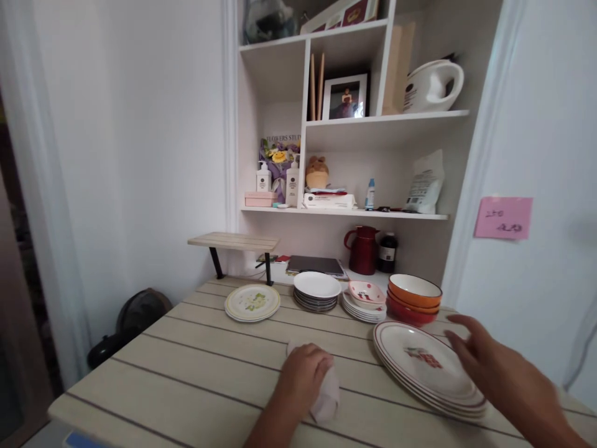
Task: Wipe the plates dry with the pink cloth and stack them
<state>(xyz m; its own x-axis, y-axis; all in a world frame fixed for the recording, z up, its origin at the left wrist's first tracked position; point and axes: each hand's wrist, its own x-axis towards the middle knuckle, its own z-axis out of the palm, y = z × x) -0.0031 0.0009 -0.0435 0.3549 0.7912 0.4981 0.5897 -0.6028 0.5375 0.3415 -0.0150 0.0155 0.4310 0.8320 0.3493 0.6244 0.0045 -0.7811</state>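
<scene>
Bunched under my left hand [304, 374] is a pale cloth [329, 398], lying on the slatted tabletop [186, 367]. The fingers are curled closed over it. My right hand [497, 364] is raised at the right, thumb and fingers apart, with nothing in it. It is beside the right end of a stack of oval plates [401, 348] with a red rim line and a printed picture in the middle; whether it touches them I cannot tell. Behind that stack, orange and red bowls [415, 302] are nested together.
Along the back stand a plate with a green print [252, 303], stacked white-topped plates [317, 285] and a small patterned bowl [367, 292] on plates. A little raised shelf [233, 241] is at the back left. Behind are a red jug [362, 250] and wall shelves [387, 118].
</scene>
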